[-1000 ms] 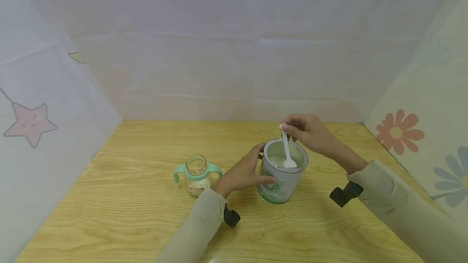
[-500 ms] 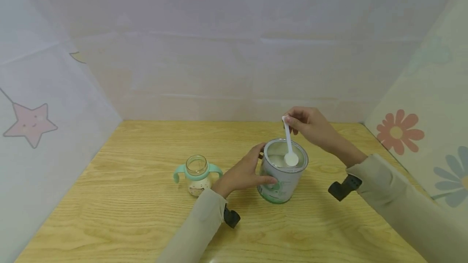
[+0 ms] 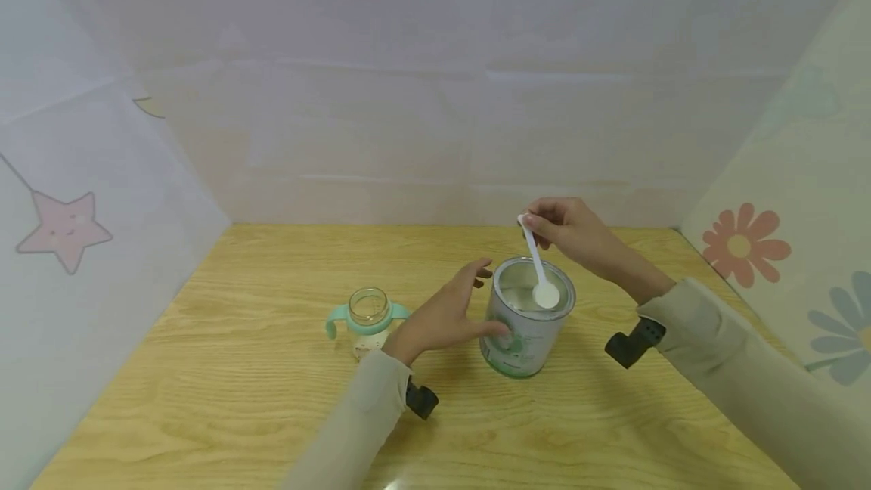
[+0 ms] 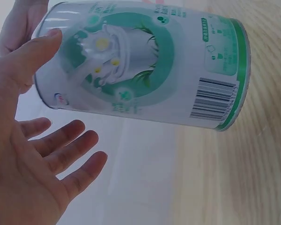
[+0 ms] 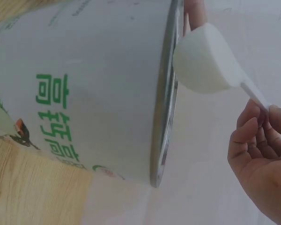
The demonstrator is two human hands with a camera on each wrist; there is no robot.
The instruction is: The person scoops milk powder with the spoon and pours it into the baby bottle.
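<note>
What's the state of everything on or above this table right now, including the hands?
Milk powder can: open, standing on the wooden table.
Scoop: raised over the can's mouth, apparently full of white powder.
Two-handled baby bottle: uncapped, upright; contents hard to tell.
Left hand: fingers spread beside the can; thumb contact unclear.
Right hand: pinching the scoop's handle.

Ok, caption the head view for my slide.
Right hand pinching a white scoop over an open tin, a two-handled bottle standing nearby.
</note>
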